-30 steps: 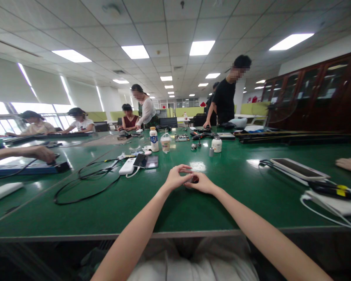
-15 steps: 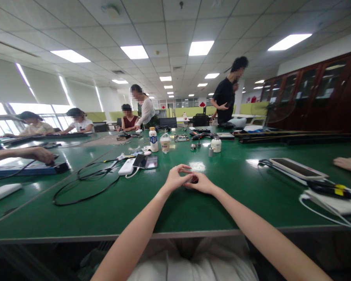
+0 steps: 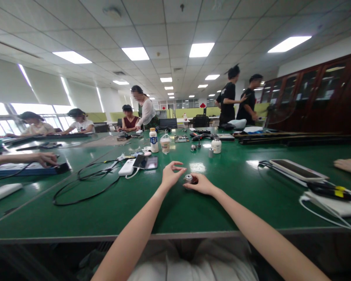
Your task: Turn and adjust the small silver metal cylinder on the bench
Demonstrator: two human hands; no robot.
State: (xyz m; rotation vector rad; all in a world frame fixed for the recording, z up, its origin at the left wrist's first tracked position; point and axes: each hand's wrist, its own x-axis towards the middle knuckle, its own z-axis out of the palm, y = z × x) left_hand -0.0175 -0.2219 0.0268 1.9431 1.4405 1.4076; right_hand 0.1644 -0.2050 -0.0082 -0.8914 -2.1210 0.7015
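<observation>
On the near part of the green table (image 3: 128, 218), my right hand (image 3: 203, 184) grips a small round metal part (image 3: 188, 178). Its silvery top with dark openings faces up, and my fingers cover its right side. My left hand (image 3: 172, 174) is just to the left, apart from the part, with thumb and fingers curved and a gap between them; nothing shows in it. Farther off stand a small grey metal cylinder (image 3: 211, 153) and a white jar (image 3: 216, 146). Several small metal pieces (image 3: 194, 147) lie beside them.
At left are a white power bank (image 3: 126, 167), a phone (image 3: 139, 160) and a looped black cable (image 3: 84, 179). A bottle (image 3: 153, 140) and a drink cup (image 3: 165, 143) stand ahead. A white-framed device (image 3: 298, 169) lies at right. Co-workers' hands (image 3: 46, 159) rest at both sides.
My left hand has moved left, away from my right hand, and its fingers have parted. The metal part's top now shows. In the background, people at right have shifted.
</observation>
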